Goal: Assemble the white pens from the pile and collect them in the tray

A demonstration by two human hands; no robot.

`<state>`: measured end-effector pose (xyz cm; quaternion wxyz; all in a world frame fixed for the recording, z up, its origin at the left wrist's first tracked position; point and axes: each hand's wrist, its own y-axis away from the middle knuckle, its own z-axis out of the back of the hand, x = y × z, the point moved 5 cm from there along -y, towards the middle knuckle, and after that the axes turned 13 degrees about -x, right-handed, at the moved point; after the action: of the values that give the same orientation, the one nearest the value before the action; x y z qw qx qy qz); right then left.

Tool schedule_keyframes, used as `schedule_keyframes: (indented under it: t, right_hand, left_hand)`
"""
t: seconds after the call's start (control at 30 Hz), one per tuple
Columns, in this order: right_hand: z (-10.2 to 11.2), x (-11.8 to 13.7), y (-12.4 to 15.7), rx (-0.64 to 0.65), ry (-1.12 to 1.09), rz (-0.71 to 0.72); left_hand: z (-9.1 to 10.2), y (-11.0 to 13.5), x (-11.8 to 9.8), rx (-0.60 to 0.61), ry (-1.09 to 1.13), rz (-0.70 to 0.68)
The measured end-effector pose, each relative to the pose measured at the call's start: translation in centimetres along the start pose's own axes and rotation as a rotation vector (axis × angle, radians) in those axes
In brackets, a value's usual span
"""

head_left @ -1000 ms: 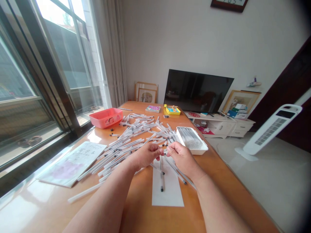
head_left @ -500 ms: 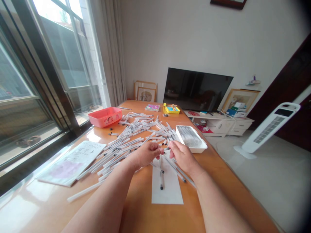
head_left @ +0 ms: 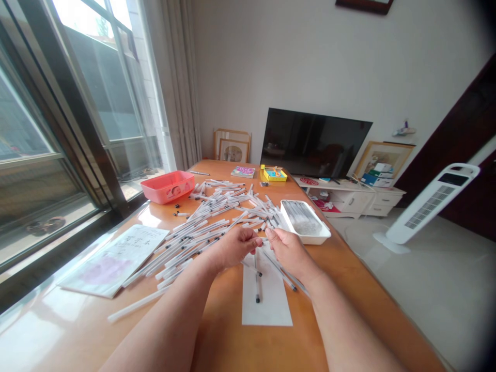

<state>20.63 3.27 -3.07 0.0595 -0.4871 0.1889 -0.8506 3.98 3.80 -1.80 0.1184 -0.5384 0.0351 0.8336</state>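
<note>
Left hand (head_left: 232, 249) and right hand (head_left: 290, 249) closed the little gap from a moment ago, fingertips meeting, both pinching a pen (head_left: 264, 241) over the paper sheet (head_left: 271, 311), near-right of the pen pile (head_left: 201, 230).

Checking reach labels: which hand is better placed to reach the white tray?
Right, likely: the right hand sits just beside the white tray, while the left hand is farther off, nearer the pen pile.

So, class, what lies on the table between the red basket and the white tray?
A loose heap of white pens covers the table between the red basket and the white tray; the head view shows it.
</note>
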Motion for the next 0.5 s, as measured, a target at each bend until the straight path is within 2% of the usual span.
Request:
schedule_keyframes:
  t: [0.13,0.3,0.5]
  right_hand:
    - [0.4,0.5,0.0,0.031,-0.032,-0.016]
    - [0.9,1.3,0.1,0.041,-0.015,0.067]
    - [0.4,0.4,0.0,-0.024,0.052,0.079]
  left_hand:
    - [0.3,0.1,-0.1,0.012,-0.017,-0.004]
    - [0.3,-0.1,0.5,0.047,-0.031,-0.012]
    - [-0.1,-0.1,0.8,0.046,0.041,0.006]
